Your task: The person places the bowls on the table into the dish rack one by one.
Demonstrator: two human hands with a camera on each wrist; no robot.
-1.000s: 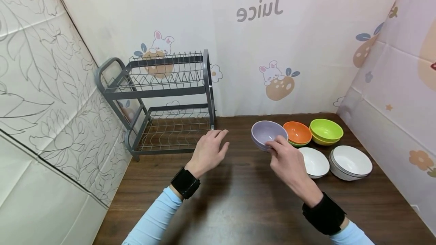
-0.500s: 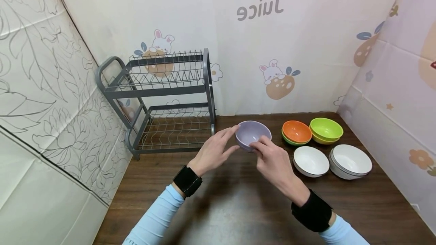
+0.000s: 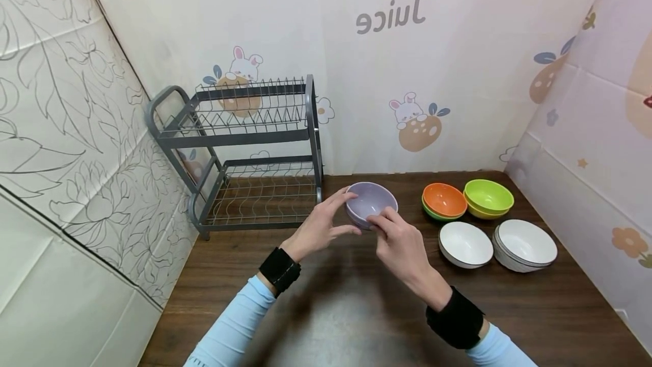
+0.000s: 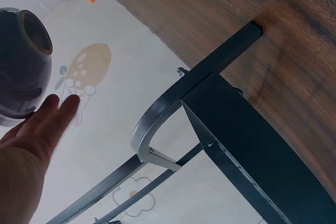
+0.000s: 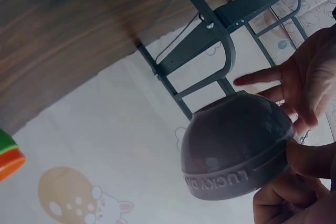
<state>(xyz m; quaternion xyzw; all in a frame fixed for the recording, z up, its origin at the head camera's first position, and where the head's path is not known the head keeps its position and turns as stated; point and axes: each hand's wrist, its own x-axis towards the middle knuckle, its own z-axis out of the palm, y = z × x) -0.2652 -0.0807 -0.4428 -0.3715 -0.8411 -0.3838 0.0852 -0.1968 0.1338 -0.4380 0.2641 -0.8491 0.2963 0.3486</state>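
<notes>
A small purple bowl [image 3: 370,200] is held up above the table, upright, between both hands. My right hand [image 3: 404,248] pinches its near rim between thumb and fingers. From the right wrist view, the underside and raised lettering of the bowl [image 5: 236,145] show. My left hand [image 3: 318,227] is at the bowl's left side, fingers extended with the fingertips right at the rim and the thumb below. In the left wrist view, straight fingers [image 4: 55,116] reach up against the bowl's wall [image 4: 21,66].
A grey two-tier dish rack [image 3: 234,140] stands at the back left, just beyond my left hand. On the right are an orange bowl [image 3: 444,199] on a green one, a lime bowl [image 3: 489,195] on a yellow one, a white bowl [image 3: 466,243] and stacked white bowls [image 3: 527,242].
My right hand has carried the purple bowl leftward, away from the other bowls. My left hand has moved slightly right, and its fingers have come to the bowl's left rim.
</notes>
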